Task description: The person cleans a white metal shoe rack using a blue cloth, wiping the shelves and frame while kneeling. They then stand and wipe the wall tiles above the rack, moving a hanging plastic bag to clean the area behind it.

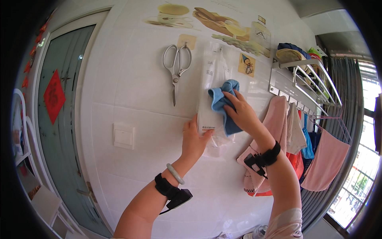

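Note:
A blue cloth (229, 115) is bunched under my right hand (240, 112), which presses it against a white plastic package (207, 104) hanging on the tiled wall. My left hand (195, 139) grips the lower end of the package, thumb across its front. A clear plastic bag (216, 149) hangs beside and below it, partly hidden by my hands. To the left, metal scissors (175, 79) hang from an adhesive hook (186, 44). A small picture sticker (246, 64) is on the wall at the upper right of the cloth.
A light switch (124, 136) is on the wall at left, near a frosted glass door (64, 119). On the right, a metal rack (307, 64) holds folded items above hanging pink towels (276, 119). Another pink towel (326, 161) hangs near the grey curtain (343, 74) and window.

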A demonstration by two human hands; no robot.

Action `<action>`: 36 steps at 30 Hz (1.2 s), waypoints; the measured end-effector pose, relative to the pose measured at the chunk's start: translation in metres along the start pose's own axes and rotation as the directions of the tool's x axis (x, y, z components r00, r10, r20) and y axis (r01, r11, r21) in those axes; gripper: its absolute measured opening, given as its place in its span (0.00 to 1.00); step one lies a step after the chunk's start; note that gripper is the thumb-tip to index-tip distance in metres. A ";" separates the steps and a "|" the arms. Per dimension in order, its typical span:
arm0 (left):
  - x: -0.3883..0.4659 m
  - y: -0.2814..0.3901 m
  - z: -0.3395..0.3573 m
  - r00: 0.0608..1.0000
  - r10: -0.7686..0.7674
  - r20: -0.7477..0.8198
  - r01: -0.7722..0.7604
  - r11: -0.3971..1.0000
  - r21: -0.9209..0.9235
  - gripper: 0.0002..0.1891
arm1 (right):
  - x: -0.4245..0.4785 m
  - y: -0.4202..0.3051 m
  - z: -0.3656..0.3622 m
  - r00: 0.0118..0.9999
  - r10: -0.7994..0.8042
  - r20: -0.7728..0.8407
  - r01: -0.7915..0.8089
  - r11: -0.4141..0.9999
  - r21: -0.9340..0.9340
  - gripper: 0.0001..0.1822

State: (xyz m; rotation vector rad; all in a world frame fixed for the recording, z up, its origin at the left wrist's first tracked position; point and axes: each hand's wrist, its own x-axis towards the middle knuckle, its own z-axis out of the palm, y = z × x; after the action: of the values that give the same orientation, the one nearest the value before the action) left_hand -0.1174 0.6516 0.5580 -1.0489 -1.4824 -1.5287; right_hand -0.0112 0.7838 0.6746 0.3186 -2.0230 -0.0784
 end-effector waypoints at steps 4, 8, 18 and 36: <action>0.000 -0.005 0.002 1.000 -0.014 -0.020 0.014 1.000 0.021 0.37 | -0.028 -0.023 0.003 0.998 -0.018 -0.067 0.008 0.988 -0.153 0.30; 0.001 -0.004 0.003 1.000 0.000 0.007 -0.001 0.998 0.068 0.35 | -0.029 -0.035 0.017 0.981 -0.142 -0.129 0.093 0.941 -0.325 0.35; -0.013 -0.002 -0.047 0.897 -0.129 0.422 0.418 0.557 -0.718 0.32 | -0.074 -0.045 0.051 0.976 -0.193 -0.098 0.150 0.930 -0.335 0.33; -0.003 0.014 -0.010 0.968 -0.077 0.240 0.185 0.865 -0.467 0.28 | -0.192 -0.023 0.066 0.726 0.660 0.190 0.122 -0.397 0.910 0.23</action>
State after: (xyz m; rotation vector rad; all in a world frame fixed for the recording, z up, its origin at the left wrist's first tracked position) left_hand -0.1036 0.6411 0.5608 -1.4671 -1.3593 -2.0063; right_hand 0.0164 0.8057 0.4735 0.6460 -0.8911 2.1196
